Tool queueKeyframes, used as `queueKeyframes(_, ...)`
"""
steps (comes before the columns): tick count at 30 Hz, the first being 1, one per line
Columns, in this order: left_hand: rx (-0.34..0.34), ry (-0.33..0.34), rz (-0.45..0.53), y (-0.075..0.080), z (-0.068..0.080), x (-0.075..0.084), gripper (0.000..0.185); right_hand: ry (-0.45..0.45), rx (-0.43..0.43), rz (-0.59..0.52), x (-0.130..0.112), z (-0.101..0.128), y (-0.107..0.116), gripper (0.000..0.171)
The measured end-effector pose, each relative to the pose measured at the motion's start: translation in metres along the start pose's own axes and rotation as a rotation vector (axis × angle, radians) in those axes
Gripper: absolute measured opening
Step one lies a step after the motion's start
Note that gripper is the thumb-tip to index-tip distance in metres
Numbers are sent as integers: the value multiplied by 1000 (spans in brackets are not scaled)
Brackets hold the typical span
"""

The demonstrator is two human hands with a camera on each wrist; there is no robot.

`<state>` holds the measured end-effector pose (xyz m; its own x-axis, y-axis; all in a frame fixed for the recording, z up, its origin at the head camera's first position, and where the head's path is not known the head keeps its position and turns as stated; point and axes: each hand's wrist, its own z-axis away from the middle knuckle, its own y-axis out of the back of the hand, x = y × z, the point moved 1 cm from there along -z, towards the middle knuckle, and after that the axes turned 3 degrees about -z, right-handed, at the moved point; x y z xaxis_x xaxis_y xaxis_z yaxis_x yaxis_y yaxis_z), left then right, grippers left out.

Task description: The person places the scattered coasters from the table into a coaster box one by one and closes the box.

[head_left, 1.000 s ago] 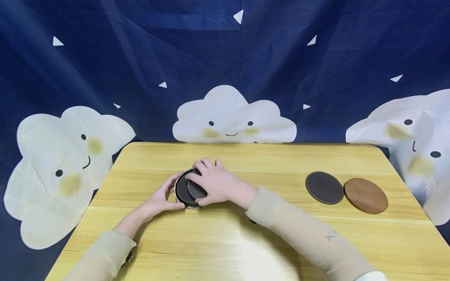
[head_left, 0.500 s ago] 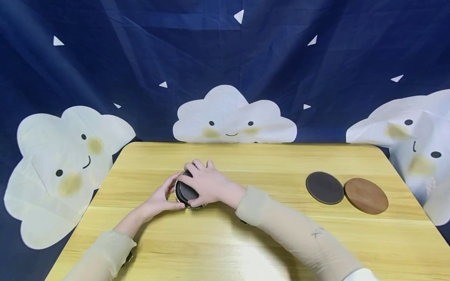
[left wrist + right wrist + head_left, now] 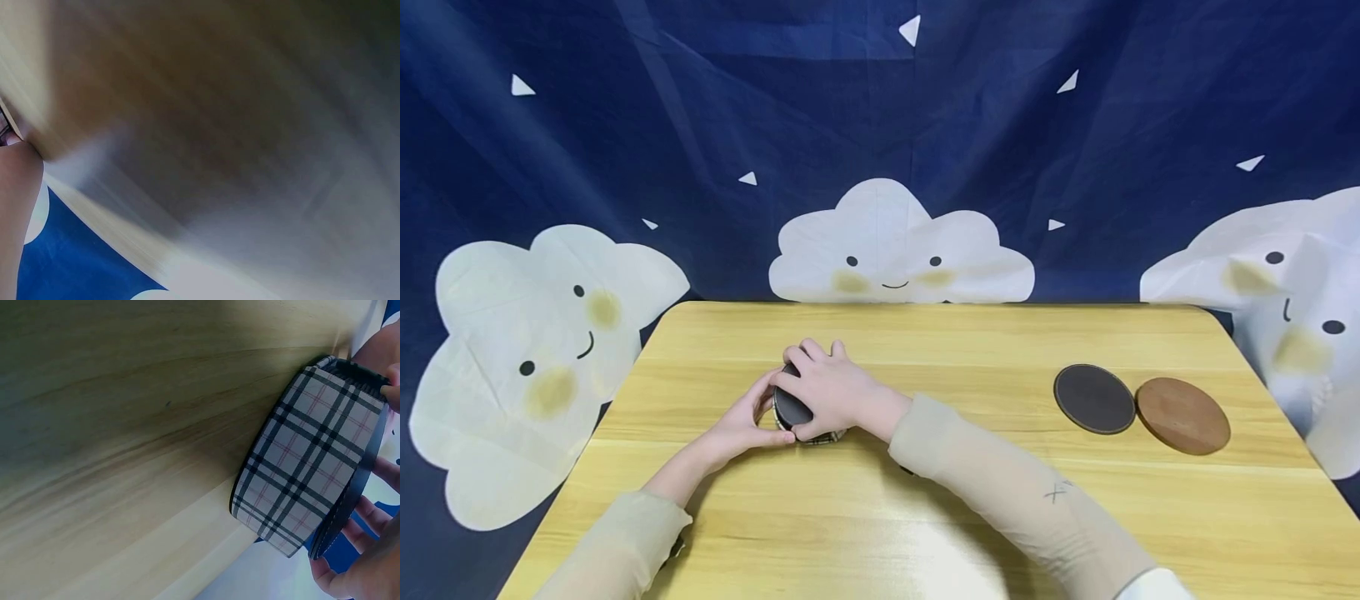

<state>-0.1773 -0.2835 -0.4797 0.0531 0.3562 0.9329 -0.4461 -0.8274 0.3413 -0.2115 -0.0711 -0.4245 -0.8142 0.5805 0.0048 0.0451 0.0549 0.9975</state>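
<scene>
A round plaid coaster holder [image 3: 306, 456] stands on the table, left of the middle in the head view. My left hand [image 3: 741, 422] grips it from the left, thumb at the near side. My right hand [image 3: 835, 392] holds a dark round coaster [image 3: 790, 410] by its edge over the holder's mouth. In the right wrist view this coaster [image 3: 347, 512] is tilted against the rim, with a gap at one side. The hand hides much of the holder from above. The left wrist view shows only part of the hand [image 3: 19, 169] at its left edge.
On the right half of the wooden table [image 3: 925, 500] lie another dark round coaster [image 3: 1094, 399] and a brown round disc [image 3: 1183, 416], edge to edge. A dark blue cloth with white clouds [image 3: 895, 250] hangs behind the table's far edge.
My right hand has moved left with the dark coaster, which now covers more of the holder's mouth. The left hand stays in place. The two discs at the right lie as before.
</scene>
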Motion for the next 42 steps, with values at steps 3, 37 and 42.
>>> queueKeyframes(3, -2, 0, 11, 0, 0, -1, 106, -4, -2, -11, 0, -1, -1, 84)
queueKeyframes(37, -5, 8, -16, 0, -1, 1, 108, -4, -24, -27, 4, 4, -9, 79)
queueKeyframes(42, -11, -3, -20, 1, -1, 1, 108, -1, -19, -23, 4, 6, -11, 79)
